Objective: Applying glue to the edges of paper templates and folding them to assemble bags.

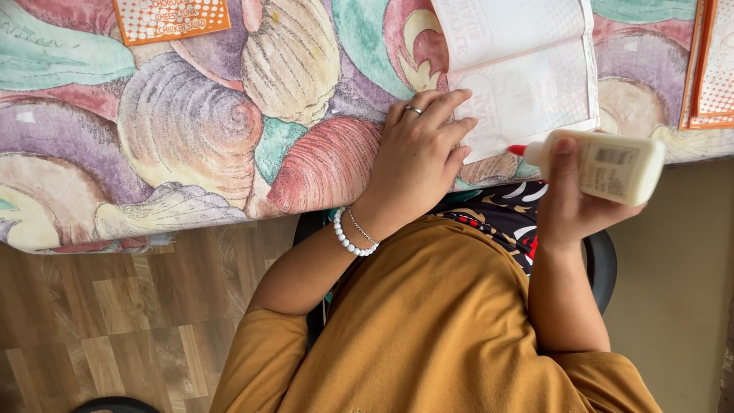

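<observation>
Mustard-yellow fabric [428, 336] fills the bottom of the head view, a sleeve and lap seen from above, with wood-look floor [115, 321] off to the side. Up from there, the left hand [417, 157] lies flat on the near edge of a white folded paper sheet [527, 69], fingers spread and loose, pinning it to the seashell-patterned tablecloth [191, 130]. No grip there, just pressure. A ring and a pearl bracelet [350, 239] show on that hand and wrist.

Over to the right hand [569, 203]: it's wrapped firmly around a white glue bottle [604, 164], held sideways, red tip pointing at the paper's lower corner and very close to it, just off the table edge.

How far along? By my reading the sheet is folded and held ready, but I can't make out any glue on it yet, so the gluing looks still to come.

Count: one glue bottle, one white sheet in hand, one orange printed card [172, 19] top left, and orange-edged cards [707, 69] at the right edge, apparently two.
</observation>
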